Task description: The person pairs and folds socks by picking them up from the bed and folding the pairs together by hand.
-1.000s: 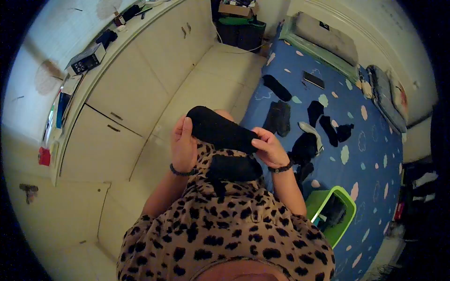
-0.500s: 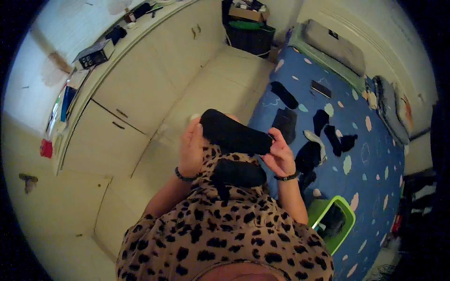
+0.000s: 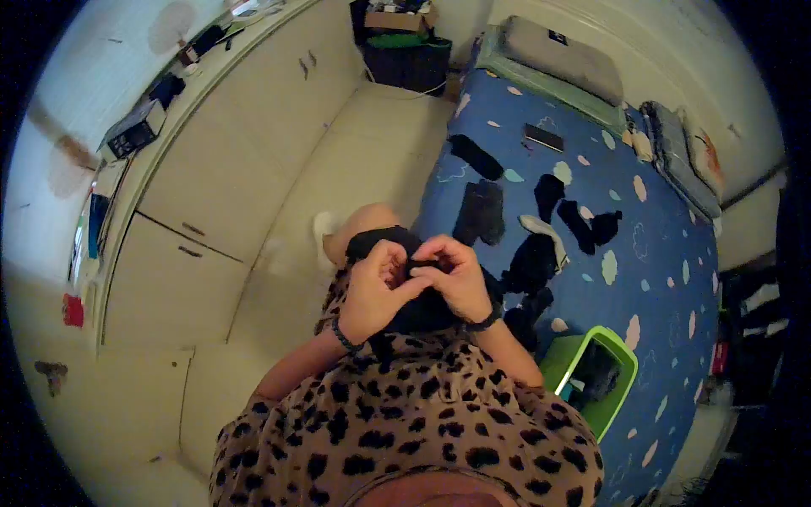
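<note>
Clearly black sock (image 3: 378, 239), matte, bunched between hands (image 3: 370, 291), far end loose.

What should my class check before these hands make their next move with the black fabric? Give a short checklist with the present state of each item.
1. Both hands on the black fabric: ok. The left hand and right hand grip it, close together.
2. Whole outline of the held piece visible: cannot tell. Fingers cover much of it, and dark cloth lies behind.
3. Pieces on the bed all lying apart: not ok. The pale sock touches a dark bundle.
4. Phone clear of the socks: ok.
5. Green basket uncovered: ok. Dark cloth shows inside.
</note>
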The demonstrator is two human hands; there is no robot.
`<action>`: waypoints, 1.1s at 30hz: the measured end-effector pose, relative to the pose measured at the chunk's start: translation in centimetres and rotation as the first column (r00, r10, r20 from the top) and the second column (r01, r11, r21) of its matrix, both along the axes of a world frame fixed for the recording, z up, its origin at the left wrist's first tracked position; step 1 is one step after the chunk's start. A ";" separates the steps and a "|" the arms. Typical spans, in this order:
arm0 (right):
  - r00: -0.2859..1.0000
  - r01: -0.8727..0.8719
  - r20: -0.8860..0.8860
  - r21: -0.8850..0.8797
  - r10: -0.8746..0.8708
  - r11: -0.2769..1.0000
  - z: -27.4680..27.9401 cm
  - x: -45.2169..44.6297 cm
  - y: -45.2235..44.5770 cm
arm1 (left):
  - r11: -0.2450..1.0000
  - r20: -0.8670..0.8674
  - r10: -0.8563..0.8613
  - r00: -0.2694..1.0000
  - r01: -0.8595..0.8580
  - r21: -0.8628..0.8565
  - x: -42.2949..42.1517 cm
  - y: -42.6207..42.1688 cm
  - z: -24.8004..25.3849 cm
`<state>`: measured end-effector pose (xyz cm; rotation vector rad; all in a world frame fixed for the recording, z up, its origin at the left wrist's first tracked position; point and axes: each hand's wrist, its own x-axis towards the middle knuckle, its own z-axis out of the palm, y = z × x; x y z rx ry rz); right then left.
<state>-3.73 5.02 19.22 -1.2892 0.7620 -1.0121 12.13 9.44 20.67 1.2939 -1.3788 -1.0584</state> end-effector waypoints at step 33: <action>0.997 -0.062 -0.049 -0.083 0.058 0.995 -0.7 0.2 -2.8 | 0.895 -0.787 -0.019 0.616 0.362 0.262 4.3 -5.4 -5.5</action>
